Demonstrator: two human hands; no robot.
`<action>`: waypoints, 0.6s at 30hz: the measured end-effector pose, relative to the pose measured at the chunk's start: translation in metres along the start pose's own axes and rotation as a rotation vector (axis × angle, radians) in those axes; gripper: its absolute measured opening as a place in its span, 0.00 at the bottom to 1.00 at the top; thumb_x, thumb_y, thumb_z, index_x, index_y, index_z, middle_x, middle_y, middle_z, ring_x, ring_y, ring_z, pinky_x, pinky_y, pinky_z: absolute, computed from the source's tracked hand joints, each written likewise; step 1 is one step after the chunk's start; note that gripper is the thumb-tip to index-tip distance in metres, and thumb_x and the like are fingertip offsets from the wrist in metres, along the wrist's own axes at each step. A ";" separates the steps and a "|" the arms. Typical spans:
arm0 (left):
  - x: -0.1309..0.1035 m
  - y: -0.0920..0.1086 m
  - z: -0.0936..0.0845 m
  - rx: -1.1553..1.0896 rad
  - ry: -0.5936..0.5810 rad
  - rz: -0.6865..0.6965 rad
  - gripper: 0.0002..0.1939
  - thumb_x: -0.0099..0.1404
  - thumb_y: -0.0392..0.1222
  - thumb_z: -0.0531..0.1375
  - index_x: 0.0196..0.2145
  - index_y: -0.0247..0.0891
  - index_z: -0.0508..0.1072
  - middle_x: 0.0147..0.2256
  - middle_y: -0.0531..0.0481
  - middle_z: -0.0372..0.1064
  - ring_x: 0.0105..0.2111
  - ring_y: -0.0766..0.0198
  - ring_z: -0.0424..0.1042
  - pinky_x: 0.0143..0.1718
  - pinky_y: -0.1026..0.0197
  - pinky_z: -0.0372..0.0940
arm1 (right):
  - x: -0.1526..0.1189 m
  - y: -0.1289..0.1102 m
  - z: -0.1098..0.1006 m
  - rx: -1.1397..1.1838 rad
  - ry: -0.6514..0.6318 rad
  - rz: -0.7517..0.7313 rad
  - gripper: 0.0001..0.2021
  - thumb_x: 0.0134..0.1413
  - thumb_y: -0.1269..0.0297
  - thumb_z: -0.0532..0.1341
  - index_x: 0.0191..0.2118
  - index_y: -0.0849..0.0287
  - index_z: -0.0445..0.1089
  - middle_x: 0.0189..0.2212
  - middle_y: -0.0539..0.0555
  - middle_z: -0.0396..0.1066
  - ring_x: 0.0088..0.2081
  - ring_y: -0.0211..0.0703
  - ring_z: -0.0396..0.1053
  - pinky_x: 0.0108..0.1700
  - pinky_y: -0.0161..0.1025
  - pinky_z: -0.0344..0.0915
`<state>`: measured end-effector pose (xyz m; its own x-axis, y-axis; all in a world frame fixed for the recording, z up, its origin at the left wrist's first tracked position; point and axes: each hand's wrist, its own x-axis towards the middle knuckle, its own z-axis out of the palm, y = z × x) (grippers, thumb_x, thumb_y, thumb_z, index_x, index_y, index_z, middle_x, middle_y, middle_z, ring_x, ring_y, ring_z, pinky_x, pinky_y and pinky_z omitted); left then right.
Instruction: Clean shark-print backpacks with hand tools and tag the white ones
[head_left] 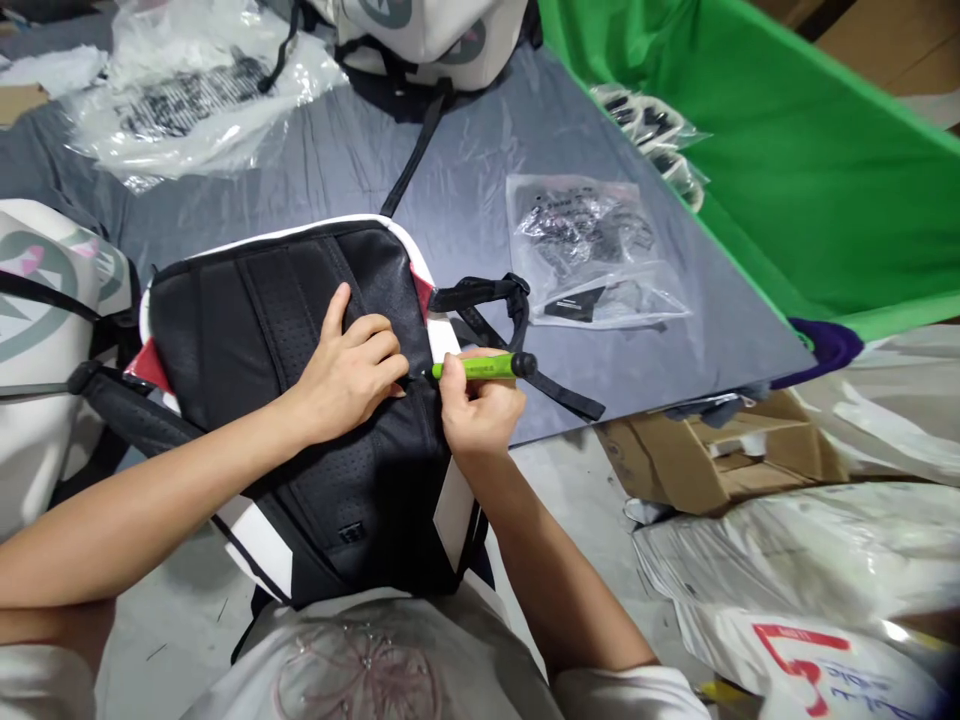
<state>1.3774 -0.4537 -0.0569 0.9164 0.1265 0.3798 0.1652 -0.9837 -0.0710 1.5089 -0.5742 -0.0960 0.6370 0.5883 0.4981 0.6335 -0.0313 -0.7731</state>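
Observation:
A black backpack (pixel 217 300) with white edging lies back panel up, between me and the table. My left hand (pixel 356 365) rests on its padded back, index finger raised, the other fingers curled and pinching the panel near the right side. In my right hand (pixel 484 405) is a green marker (pixel 487 367) with a black end, held nearly level. Its dark tip points left and meets the black panel beside my left fingertips. A black shoulder strap (pixel 487 292) with a buckle trails off the right side. Small red pieces (pixel 422 291) show at the edges.
White patterned backpacks stand at the left (pixel 37 300) and the far side (pixel 427 40) of the grey-covered table (pixel 480 150). A clear plastic bag (pixel 592 250) lies right. Beyond are green cloth (pixel 787 170), a cardboard box (pixel 675 460) and white sacks (pixel 810 560) on the floor.

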 end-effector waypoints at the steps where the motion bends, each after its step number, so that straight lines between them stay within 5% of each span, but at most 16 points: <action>1: 0.001 0.000 -0.002 0.014 -0.008 0.007 0.07 0.67 0.44 0.58 0.34 0.42 0.74 0.34 0.52 0.71 0.46 0.57 0.67 0.65 0.28 0.42 | 0.000 0.000 0.000 0.007 -0.011 -0.003 0.14 0.62 0.57 0.58 0.30 0.60 0.71 0.25 0.54 0.74 0.21 0.36 0.69 0.25 0.33 0.64; 7: 0.023 -0.017 -0.022 0.096 -0.243 0.155 0.11 0.63 0.48 0.62 0.35 0.38 0.74 0.33 0.48 0.73 0.41 0.56 0.69 0.55 0.42 0.57 | 0.001 0.001 -0.002 0.065 -0.037 0.054 0.14 0.61 0.55 0.58 0.30 0.60 0.70 0.26 0.54 0.74 0.24 0.39 0.70 0.28 0.35 0.66; 11: 0.047 -0.029 -0.040 0.156 -0.454 0.158 0.19 0.58 0.57 0.65 0.34 0.36 0.74 0.32 0.44 0.75 0.38 0.55 0.71 0.45 0.51 0.58 | 0.000 -0.003 -0.004 0.335 -0.050 0.220 0.13 0.61 0.54 0.60 0.34 0.59 0.69 0.25 0.51 0.73 0.23 0.39 0.71 0.27 0.35 0.68; 14: 0.056 -0.016 -0.074 0.178 -0.508 0.050 0.20 0.57 0.58 0.66 0.34 0.36 0.73 0.32 0.46 0.75 0.37 0.55 0.73 0.40 0.54 0.59 | -0.004 -0.023 -0.016 0.583 -0.002 0.193 0.11 0.61 0.56 0.61 0.44 0.57 0.66 0.35 0.53 0.75 0.32 0.43 0.77 0.35 0.40 0.75; 18: 0.051 0.030 -0.144 0.244 -0.365 -0.196 0.20 0.59 0.59 0.64 0.31 0.37 0.72 0.27 0.51 0.71 0.33 0.57 0.74 0.39 0.54 0.62 | 0.002 -0.061 -0.057 0.613 -0.106 -0.131 0.17 0.67 0.56 0.54 0.58 0.48 0.60 0.49 0.56 0.73 0.45 0.47 0.77 0.48 0.47 0.76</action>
<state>1.3762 -0.4949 0.0935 0.9204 0.3861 0.0618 0.3882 -0.8836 -0.2619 1.4964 -0.6172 -0.0256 0.5041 0.6336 0.5869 0.3165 0.4968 -0.8081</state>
